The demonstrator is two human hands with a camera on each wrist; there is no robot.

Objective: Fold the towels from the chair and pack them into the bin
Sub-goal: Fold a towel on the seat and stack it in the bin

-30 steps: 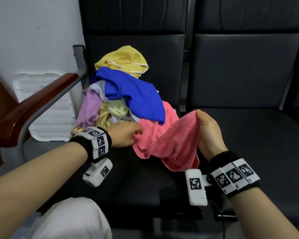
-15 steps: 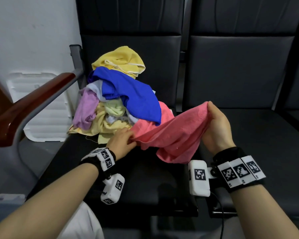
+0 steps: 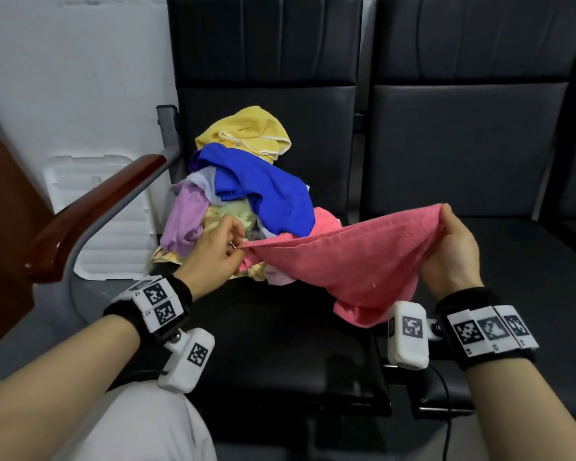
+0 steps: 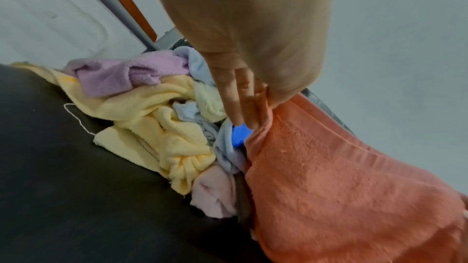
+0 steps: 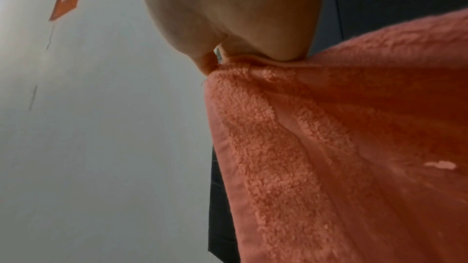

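A pink towel hangs stretched between both hands above the black chair seat. My left hand pinches its left corner just in front of the pile; the left wrist view shows the fingers gripping the pink towel. My right hand pinches the right corner, raised higher; the right wrist view shows the pink towel bunched under the hand. Behind lies a heap of towels: blue, yellow, purple, pale yellow. No bin is in view.
A wooden armrest on a grey metal frame borders the chair's left side. A white plastic lid leans on the wall behind it. A second black seat lies to the right. My knee in pale trousers is at the bottom.
Both hands have drawn apart and lifted, pulling the pink towel taut and partly out from under the blue one. The left hand now pinches a corner.
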